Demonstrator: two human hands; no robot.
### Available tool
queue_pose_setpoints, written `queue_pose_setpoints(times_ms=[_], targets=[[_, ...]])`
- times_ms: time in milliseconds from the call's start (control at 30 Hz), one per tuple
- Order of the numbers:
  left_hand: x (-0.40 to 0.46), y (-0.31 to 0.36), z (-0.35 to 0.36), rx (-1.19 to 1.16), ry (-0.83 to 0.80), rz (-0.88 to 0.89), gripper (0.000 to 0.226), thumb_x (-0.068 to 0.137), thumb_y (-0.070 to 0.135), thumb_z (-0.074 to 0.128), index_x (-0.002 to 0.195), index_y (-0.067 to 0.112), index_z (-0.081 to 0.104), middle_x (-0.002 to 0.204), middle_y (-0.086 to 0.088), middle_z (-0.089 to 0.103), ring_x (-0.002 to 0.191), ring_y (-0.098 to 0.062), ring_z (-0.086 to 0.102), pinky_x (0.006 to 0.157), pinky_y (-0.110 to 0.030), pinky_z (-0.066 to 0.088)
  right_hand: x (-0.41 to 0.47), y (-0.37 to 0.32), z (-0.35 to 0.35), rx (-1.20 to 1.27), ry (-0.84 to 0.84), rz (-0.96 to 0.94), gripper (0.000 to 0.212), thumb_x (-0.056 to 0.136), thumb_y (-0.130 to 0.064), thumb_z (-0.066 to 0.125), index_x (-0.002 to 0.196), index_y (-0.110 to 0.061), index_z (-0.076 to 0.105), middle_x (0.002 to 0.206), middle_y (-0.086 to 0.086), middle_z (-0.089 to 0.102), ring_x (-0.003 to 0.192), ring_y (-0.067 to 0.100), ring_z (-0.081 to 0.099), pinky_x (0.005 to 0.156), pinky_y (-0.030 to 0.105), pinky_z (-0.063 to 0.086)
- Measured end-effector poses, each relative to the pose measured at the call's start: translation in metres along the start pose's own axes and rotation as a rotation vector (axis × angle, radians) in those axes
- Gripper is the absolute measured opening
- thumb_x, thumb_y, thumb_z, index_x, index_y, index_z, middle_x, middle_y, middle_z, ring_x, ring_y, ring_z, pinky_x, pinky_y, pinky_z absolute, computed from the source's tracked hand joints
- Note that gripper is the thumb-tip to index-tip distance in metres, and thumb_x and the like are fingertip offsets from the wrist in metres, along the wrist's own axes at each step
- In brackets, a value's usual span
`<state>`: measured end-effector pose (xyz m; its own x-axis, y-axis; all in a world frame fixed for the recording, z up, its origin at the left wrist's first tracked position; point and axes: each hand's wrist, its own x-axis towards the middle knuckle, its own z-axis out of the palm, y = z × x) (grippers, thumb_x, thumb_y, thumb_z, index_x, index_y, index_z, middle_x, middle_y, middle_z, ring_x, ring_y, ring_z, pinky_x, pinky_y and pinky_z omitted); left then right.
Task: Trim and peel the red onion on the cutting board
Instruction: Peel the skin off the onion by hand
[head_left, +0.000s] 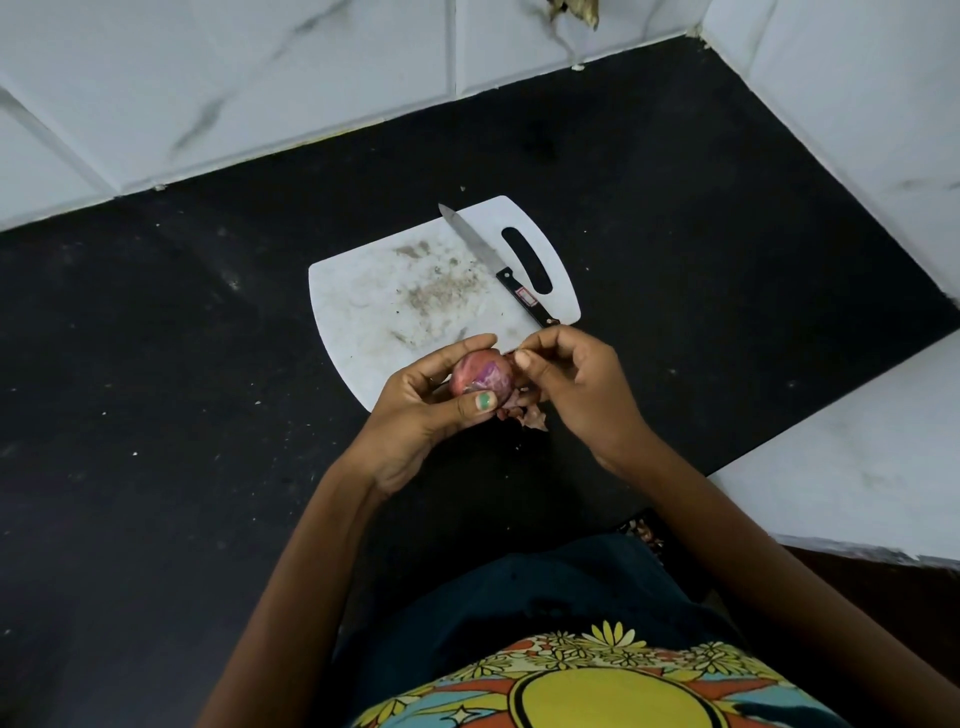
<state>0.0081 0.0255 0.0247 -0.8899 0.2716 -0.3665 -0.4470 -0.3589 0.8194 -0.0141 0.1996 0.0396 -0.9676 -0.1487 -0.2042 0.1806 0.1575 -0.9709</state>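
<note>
- Left hand (415, 410) cups the red onion (480, 378) at the frame's centre, over the white cutting board's (374, 306) near edge.
- Right hand (571, 387) pinches its loose skin (530, 413).
- Knife (498, 265) lies on the board's right side.

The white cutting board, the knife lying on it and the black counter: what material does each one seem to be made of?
The white cutting board looks like matte plastic: uniform white, moulded handle slot, grey scuffs and stains. The knife seems to have a steel blade with a dull grey sheen, and a black handle, probably plastic, with what look like rivets and a small label. The black counter looks like polished stone, perhaps granite, with faint speckles.
</note>
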Motion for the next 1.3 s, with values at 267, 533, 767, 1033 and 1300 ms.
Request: queue_pose_setpoints(times_ms=[267, 533, 767, 1033, 1300], targets=[[0.003, 0.0, 0.001, -0.004, 0.005, -0.008, 0.054, 0.067, 0.001, 0.07, 0.118, 0.018, 0.064, 0.117, -0.001, 0.067, 0.107, -0.018, 0.063, 0.085, -0.031, 0.056, 0.004, 0.018, -0.009, -0.321, 0.02, 0.162, 0.02, 0.094, -0.002, 0.049, 0.098, -0.011, 0.067, 0.095, 0.003, 0.065, 0.076, 0.008, 0.067, 0.061, 0.018, 0.056], [0.003, -0.002, 0.0, -0.007, 0.031, -0.002, 0.052, 0.068, 0.004, 0.07, 0.118, 0.015, 0.063, 0.116, -0.002, 0.067, 0.108, -0.021, 0.064, 0.086, -0.031, 0.056, 0.003, -0.01, -0.012, -0.181, -0.095, 0.036, 0.015, 0.087, -0.021, 0.067, 0.1, -0.013, 0.07, 0.092, 0.001, 0.073, 0.085, 0.013, 0.071, 0.08, 0.035, 0.058], [0.002, 0.002, 0.003, 0.078, 0.014, 0.054, 0.05, 0.07, 0.004, 0.07, 0.118, 0.015, 0.063, 0.111, -0.003, 0.069, 0.102, -0.019, 0.066, 0.087, -0.031, 0.055, 0.005, -0.016, -0.007, -0.244, -0.079, -0.004, 0.023, 0.078, -0.013, 0.075, 0.1, -0.009, 0.071, 0.087, 0.006, 0.074, 0.077, 0.019, 0.073, 0.072, 0.029, 0.06], [0.002, 0.0, 0.004, 0.141, 0.0, 0.048, 0.045, 0.077, -0.006, 0.067, 0.117, 0.016, 0.064, 0.108, 0.0, 0.07, 0.102, -0.019, 0.065, 0.094, -0.036, 0.052, 0.008, -0.016, -0.008, -0.331, -0.039, -0.081, 0.014, 0.073, -0.004, 0.072, 0.086, -0.008, 0.074, 0.077, 0.002, 0.074, 0.072, 0.015, 0.071, 0.071, 0.029, 0.06], [0.002, 0.0, 0.005, 0.124, 0.039, 0.042, 0.045, 0.08, -0.013, 0.062, 0.113, 0.017, 0.066, 0.106, 0.001, 0.07, 0.102, -0.022, 0.065, 0.094, -0.038, 0.052, 0.009, -0.01, -0.013, -0.246, -0.085, -0.039, 0.02, 0.08, -0.026, 0.071, 0.092, -0.01, 0.072, 0.08, 0.002, 0.073, 0.074, 0.02, 0.071, 0.072, 0.039, 0.06]])
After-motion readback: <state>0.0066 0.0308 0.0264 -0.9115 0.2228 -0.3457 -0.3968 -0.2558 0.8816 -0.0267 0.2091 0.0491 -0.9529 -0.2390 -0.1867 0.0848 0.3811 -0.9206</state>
